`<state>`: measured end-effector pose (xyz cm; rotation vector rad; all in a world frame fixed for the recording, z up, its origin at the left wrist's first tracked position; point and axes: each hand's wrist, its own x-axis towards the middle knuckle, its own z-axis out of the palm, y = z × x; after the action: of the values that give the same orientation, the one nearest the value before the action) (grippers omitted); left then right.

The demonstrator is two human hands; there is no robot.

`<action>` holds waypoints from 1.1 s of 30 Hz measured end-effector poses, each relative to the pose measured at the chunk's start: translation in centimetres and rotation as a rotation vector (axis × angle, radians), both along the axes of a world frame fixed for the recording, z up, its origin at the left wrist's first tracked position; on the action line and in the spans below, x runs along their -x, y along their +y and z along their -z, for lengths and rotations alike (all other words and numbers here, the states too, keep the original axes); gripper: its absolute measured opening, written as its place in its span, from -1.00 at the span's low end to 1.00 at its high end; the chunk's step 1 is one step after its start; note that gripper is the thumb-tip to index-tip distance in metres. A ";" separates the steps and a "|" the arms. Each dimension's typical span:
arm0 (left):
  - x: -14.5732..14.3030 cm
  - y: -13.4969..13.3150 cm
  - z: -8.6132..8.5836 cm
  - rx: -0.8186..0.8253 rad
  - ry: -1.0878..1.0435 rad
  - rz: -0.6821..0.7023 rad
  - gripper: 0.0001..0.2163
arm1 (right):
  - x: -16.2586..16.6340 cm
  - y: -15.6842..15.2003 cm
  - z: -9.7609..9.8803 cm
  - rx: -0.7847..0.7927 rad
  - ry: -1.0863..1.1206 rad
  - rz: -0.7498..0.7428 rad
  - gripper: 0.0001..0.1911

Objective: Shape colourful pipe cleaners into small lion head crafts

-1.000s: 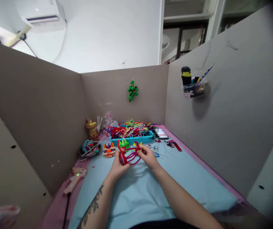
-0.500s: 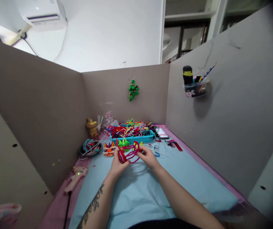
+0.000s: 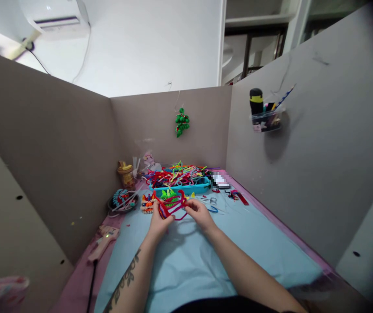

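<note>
Both hands meet over the light blue mat [image 3: 206,256], working a bundle of red and pink pipe cleaners [image 3: 172,208]. My left hand [image 3: 159,222] pinches the bundle's left end, where the strands are gathered. My right hand [image 3: 199,214] grips the looped right end with fingers closed. The loops stand slightly above the mat. Just behind the hands sit a small green pipe-cleaner figure [image 3: 168,194] and an orange striped one [image 3: 147,203].
A blue tray [image 3: 202,188] heaped with coloured pipe cleaners stands at the back. A dark dish [image 3: 121,205] with more pieces, a glue gun [image 3: 103,243] on the pink edge at left, scissors [image 3: 210,202] and a red tool [image 3: 240,198] lie nearby. Cardboard walls enclose three sides.
Both hands have shifted slightly away from me and to the left with the bundle. The loops look more bunched together than a second ago.
</note>
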<state>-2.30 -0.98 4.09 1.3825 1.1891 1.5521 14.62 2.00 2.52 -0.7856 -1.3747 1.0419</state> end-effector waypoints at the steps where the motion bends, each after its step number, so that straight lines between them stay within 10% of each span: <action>1: 0.2 0.1 0.0 0.020 -0.046 0.012 -0.51 | -0.2 0.1 0.0 0.008 -0.017 -0.060 -0.81; 8: 1.0 0.0 -0.3 0.268 -0.281 0.230 -0.53 | -1.2 0.3 -0.1 -0.050 -0.169 -0.011 -0.86; 18: 0.9 -0.2 -0.2 0.033 -0.013 0.194 -0.54 | -1.2 -0.4 -0.8 -0.149 -0.233 0.118 -0.75; 25: 0.4 0.0 0.2 0.045 0.029 0.213 -0.52 | -0.5 -0.2 -0.7 -0.028 -0.082 -0.065 -0.72; 33: 0.5 0.1 0.3 0.082 0.042 0.162 -0.54 | 0.1 -0.1 0.1 0.007 0.023 0.142 -0.70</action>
<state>-2.79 -0.91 3.77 1.4265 1.1237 1.3539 14.50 1.91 2.42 -0.8617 -1.2773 0.9427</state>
